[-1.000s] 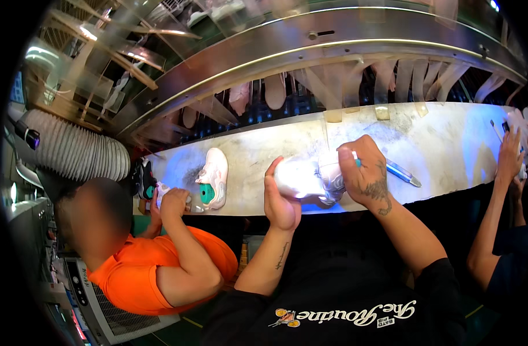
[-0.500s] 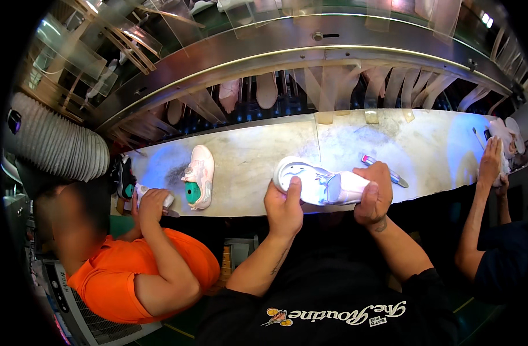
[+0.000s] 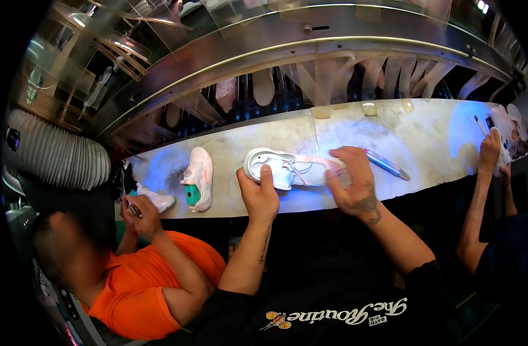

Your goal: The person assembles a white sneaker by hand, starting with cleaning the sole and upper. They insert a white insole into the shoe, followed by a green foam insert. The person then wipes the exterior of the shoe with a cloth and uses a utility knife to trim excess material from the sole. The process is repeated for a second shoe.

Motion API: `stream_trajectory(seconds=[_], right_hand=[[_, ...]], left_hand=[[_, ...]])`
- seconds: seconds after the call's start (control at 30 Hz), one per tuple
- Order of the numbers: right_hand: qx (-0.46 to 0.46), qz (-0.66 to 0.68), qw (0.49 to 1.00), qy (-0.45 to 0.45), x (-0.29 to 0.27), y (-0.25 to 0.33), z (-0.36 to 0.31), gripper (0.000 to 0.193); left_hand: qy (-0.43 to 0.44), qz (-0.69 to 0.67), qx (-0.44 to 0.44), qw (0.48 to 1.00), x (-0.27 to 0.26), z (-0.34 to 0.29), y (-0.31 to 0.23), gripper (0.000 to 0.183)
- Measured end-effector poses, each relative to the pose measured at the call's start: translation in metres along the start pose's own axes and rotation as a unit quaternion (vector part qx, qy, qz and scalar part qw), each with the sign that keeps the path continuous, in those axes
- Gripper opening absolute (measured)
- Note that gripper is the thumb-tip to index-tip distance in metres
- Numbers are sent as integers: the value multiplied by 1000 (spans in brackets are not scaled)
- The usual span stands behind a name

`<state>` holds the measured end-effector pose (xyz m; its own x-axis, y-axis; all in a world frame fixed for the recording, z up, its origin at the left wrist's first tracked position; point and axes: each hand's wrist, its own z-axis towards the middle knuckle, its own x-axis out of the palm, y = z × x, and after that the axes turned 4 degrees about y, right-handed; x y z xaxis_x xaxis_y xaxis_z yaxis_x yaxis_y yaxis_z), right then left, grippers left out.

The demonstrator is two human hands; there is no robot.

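Observation:
A pale pink and white shoe (image 3: 301,170) lies sideways above the near edge of the worktable, heel to the left, its opening and laces facing up. My left hand (image 3: 258,193) grips its heel end, the thumb laid over the rim. At the toe, my right hand (image 3: 356,181) has thumb and fingers apart around the shoe's tip; whether they touch it I cannot tell. A slim tool with a pointed pale tip (image 3: 386,164), lit blue, lies on the table beyond my right hand. To the left stands another pink shoe (image 3: 200,176) with a green insert inside.
Left of me, a person in an orange shirt (image 3: 154,282) handles a small dark object near a white shoe (image 3: 157,199). At the right, another person's hand (image 3: 490,151) holds a shoe part. Behind the worktable (image 3: 241,144) runs a conveyor with hanging clear strips (image 3: 322,92). A ribbed duct (image 3: 59,150) bulges at left.
The shoe and my left hand have shifted left. My right hand has loosened from the toe and its fingers have spread. The left co-worker's white shoe now rests on the table.

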<state>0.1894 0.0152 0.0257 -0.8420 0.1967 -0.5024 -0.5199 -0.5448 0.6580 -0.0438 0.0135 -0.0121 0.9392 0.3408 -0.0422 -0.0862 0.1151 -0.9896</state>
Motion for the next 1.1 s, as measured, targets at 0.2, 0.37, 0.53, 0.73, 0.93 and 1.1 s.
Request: stream_trajectory(seconds=[0.2, 0.37, 0.53, 0.73, 0.93, 1.1], right_hand=[[-41, -107, 987, 109, 32, 10, 12, 37], [-44, -86, 988, 118, 28, 6, 10, 26], [18, -61, 984, 166, 24, 16, 12, 21], [88, 27, 972, 215, 19, 11, 29, 20], [43, 21, 965, 258, 12, 5, 39, 24], [5, -81, 960, 268, 24, 21, 45, 27]], left_hand=[[20, -263, -125, 957, -4, 7, 4, 30], [13, 100, 83, 991, -8, 12, -9, 56], [214, 482, 435, 730, -20, 31, -77, 40], [333, 409, 293, 798, -23, 41, -76, 38], [317, 383, 258, 828, -22, 42, -62, 23], [306, 383, 287, 823, -20, 45, -57, 24]])
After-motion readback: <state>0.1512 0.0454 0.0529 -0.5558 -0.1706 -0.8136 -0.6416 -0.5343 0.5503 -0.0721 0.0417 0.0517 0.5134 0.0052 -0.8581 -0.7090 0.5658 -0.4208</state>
